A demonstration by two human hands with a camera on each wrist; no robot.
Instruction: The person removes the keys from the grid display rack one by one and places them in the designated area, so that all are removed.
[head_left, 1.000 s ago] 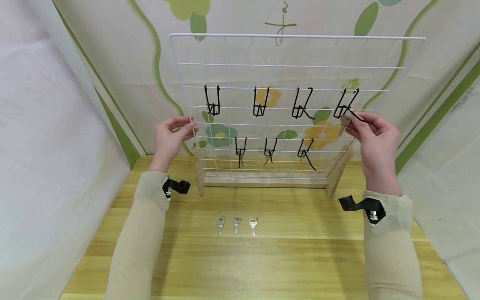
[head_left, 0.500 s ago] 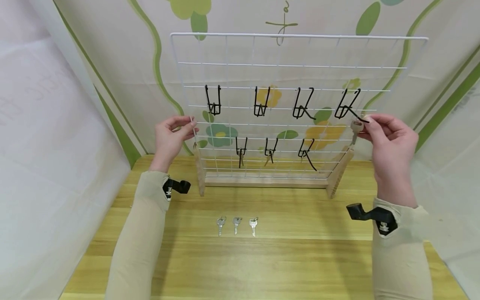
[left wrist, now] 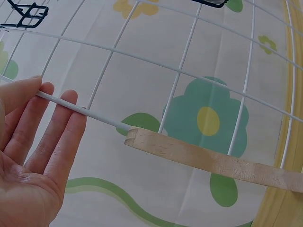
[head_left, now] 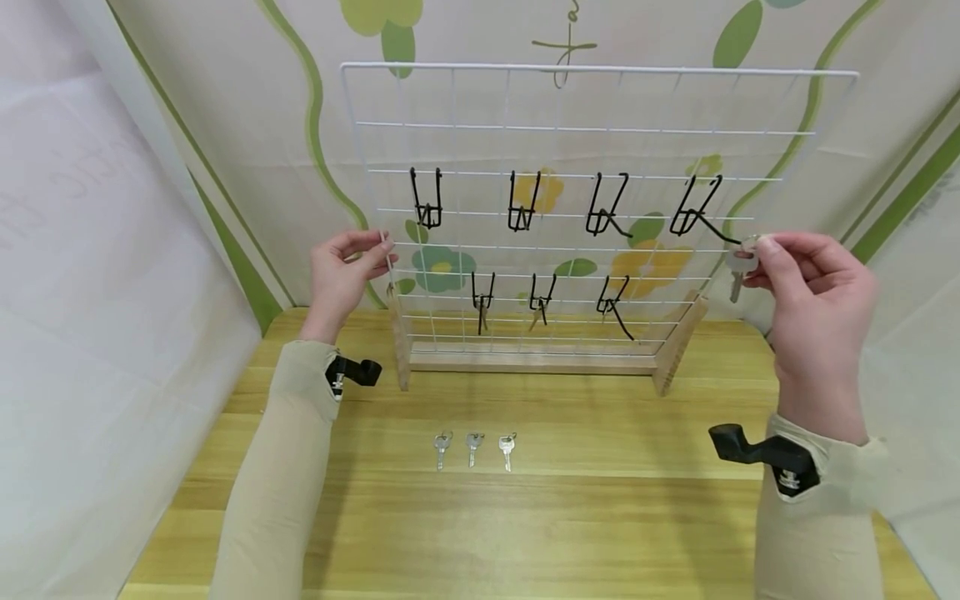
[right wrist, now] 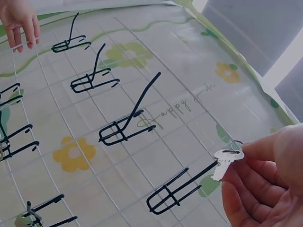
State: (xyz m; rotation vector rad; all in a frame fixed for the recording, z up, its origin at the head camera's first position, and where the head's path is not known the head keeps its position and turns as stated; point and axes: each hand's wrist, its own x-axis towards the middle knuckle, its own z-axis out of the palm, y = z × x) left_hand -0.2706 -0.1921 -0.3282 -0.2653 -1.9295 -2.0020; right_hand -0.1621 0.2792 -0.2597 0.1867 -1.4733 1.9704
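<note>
My right hand (head_left: pixel 821 317) pinches a silver key (head_left: pixel 740 265) by its small ring, between thumb and fingertips. In the right wrist view the key (right wrist: pixel 228 161) hangs right at the tip of the upper-right black hook (right wrist: pixel 165 201) and overlaps it. At the other side, my left hand (head_left: pixel 341 275) holds the left edge wire of the white wire grid (head_left: pixel 600 72) between thumb and fingers; the left wrist view shows the fingertips behind that wire (left wrist: pixel 102 116). Several black hooks are on the grid in two rows, the upper-left one (head_left: pixel 427 212) among them.
Three silver keys lie in a row on the wooden table, the middle one (head_left: pixel 473 446) beside the left key (head_left: pixel 442 447) and right key (head_left: pixel 507 450). Small keys hang behind the lower-left hook (head_left: pixel 481 304) and lower-middle hook (head_left: pixel 542 300). A wooden stand (head_left: pixel 532 363) supports the grid.
My right hand has moved right and slightly toward me with the key, from near the middle of the upper-right hook out to its tip. The left hand has stayed on the grid edge.
</note>
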